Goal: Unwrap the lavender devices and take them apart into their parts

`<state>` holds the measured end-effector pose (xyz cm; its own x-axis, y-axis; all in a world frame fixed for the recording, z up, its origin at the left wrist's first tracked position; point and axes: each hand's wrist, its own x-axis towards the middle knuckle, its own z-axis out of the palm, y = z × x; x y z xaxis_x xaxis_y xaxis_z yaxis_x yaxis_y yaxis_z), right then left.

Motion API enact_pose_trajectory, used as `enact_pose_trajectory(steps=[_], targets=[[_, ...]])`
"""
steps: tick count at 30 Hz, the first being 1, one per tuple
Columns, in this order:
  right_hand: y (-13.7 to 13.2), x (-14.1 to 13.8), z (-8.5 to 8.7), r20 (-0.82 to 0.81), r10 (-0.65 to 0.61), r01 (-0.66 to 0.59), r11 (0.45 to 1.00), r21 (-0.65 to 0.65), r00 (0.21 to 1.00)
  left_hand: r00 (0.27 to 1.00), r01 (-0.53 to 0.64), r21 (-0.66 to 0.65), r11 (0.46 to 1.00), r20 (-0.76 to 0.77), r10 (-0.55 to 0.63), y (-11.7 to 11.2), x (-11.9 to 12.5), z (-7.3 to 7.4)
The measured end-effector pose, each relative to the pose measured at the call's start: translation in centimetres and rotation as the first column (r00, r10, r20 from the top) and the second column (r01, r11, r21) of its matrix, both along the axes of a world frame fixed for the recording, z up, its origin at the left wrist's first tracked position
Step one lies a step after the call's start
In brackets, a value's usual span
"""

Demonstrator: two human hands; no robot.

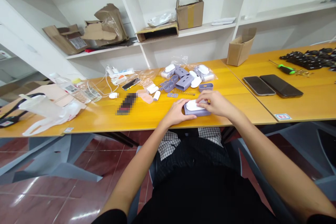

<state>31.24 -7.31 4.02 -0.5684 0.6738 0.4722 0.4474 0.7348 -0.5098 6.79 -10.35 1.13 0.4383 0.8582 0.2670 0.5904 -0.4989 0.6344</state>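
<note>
Near the table's front edge lies a grey-purple plastic housing [200, 112] with a white oval plastic piece [193, 105] on its upper side. My left hand [179, 112] is closed around the housing's left end, thumb along the near side. From the right, my right hand [213, 103] has its bent fingers on the white oval piece, covering part of it. Just beyond are a grey-purple ring-shaped part [206, 86], a coil spring [187, 93] and a small flat grey piece [172, 95]. More housings [184, 82] and white ovals [196, 82] lie behind.
Two phones [281, 85], a green-handled screwdriver [286, 69] and a pile of black parts [307, 58] are at right. On the left stand plastic bottles [86, 90], a cup in a bag [43, 108] and a white cable [101, 92]. A cardboard box [240, 50] stands at the back.
</note>
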Motion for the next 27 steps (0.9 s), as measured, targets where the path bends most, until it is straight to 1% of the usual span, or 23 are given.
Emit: enact_pose_trajectory(steps=[5, 8, 11, 16, 21, 27], targets=[[0.27, -0.01, -0.33, 0.008, 0.042, -0.042, 0.998, 0.045, 0.999, 0.999, -0.045, 0.009, 0.999, -0.016, 0.046, 0.11, 0.20, 0.07], [0.33, -0.10, -0.44, 0.010, 0.053, -0.053, 0.998, 0.045, 0.999, 0.999, -0.050, 0.020, 0.999, -0.019, 0.050, 0.07, 0.29, 0.15], [0.32, -0.13, -0.43, 0.018, 0.075, -0.076, 0.996, 0.045, 0.997, 0.997, -0.079, 0.030, 0.996, -0.022, 0.080, 0.05, 0.27, 0.06], [0.09, -0.19, -0.22, 0.008, 0.067, -0.067, 0.996, 0.058, 0.998, 0.999, -0.024, 0.035, 0.999, -0.019, 0.025, 0.37, 0.15, -0.34], [0.20, -0.04, -0.15, 0.046, 0.074, -0.077, 0.994, 0.080, 0.996, 0.999, -0.029, 0.047, 0.999, -0.025, 0.030, 0.61, 0.22, -0.60], [0.52, 0.26, -0.55, 0.050, 0.052, -0.057, 0.992, 0.112, 0.997, 0.998, -0.032, 0.052, 0.998, -0.055, 0.035, 0.68, 0.36, -0.71]])
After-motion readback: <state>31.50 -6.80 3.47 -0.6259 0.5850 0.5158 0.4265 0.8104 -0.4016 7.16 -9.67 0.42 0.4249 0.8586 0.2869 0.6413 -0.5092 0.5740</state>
